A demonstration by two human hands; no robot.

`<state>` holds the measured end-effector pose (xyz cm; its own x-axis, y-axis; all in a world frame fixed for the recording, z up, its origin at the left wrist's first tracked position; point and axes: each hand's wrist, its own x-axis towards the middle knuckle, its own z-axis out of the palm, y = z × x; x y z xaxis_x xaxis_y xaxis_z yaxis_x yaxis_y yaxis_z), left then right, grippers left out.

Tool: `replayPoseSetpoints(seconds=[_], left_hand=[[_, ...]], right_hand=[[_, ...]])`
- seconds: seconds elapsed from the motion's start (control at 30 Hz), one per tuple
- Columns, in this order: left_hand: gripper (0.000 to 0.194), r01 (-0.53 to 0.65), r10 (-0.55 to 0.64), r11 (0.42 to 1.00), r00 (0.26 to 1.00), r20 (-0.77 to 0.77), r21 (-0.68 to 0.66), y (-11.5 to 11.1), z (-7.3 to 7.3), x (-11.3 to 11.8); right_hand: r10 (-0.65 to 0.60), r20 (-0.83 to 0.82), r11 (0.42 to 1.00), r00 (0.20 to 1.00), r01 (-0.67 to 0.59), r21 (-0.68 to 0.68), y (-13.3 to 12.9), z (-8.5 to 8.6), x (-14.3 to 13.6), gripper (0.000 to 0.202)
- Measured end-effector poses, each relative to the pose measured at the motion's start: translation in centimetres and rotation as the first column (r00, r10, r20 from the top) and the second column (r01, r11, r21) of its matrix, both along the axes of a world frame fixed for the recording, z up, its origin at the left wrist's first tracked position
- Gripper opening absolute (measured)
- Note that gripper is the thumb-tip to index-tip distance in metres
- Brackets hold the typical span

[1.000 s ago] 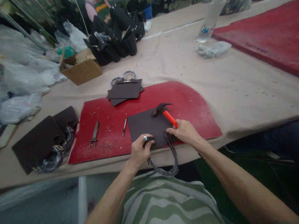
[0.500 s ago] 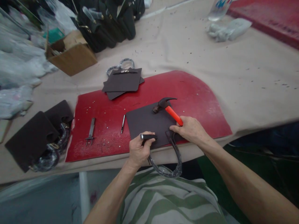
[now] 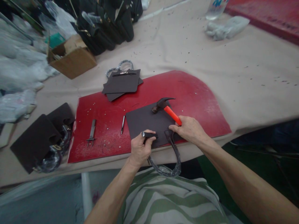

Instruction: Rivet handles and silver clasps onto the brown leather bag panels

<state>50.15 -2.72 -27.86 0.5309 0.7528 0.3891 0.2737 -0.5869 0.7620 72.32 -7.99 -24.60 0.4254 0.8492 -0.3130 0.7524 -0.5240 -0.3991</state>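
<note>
A dark brown panel [image 3: 144,119] lies on the red mat [image 3: 193,102], its near edge by my body. My left hand [image 3: 140,147] grips a short dark punch-like rod [image 3: 148,134] with a shiny end over the panel; its working tip is hidden. In my right hand [image 3: 190,127] is a claw hammer [image 3: 171,113] with an orange handle, its head above the panel. The right thumb and fingertips reach to the end of a plastic-wrapped bag handle [image 3: 176,155], which loops off the near edge toward my lap.
A two-pronged metal tool [image 3: 92,132] and a thin metal rod [image 3: 122,125] lie on the mat. Panels with wrapped handles are stacked behind [image 3: 123,82] and at left [image 3: 35,140]. A cardboard box [image 3: 72,60], black bags [image 3: 109,28] and a bottle [image 3: 216,9] stand farther back.
The view has shifted slightly. My left hand and the rod sit a touch farther right, while the hammer stays in nearly the same pose over the panel.
</note>
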Motion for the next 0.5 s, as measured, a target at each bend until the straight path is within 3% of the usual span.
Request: replayPoseSetpoints(seconds=[0.2, 0.5], left_hand=[[0.014, 0.076, -0.061, 0.987, 0.992, -0.114, 0.139, -0.3, -0.2, 0.7], [0.012, 0.045, -0.042, 0.999, 0.993, -0.113, 0.027, -0.1, 0.6, 1.3]], right_hand=[[-0.003, 0.038, 1.000, 0.999, 0.002, 0.018, -0.2, -0.6, 0.1, 0.028], [0.024, -0.094, 0.995, 0.995, -0.014, 0.101, -0.5, -0.6, 0.5, 0.026]])
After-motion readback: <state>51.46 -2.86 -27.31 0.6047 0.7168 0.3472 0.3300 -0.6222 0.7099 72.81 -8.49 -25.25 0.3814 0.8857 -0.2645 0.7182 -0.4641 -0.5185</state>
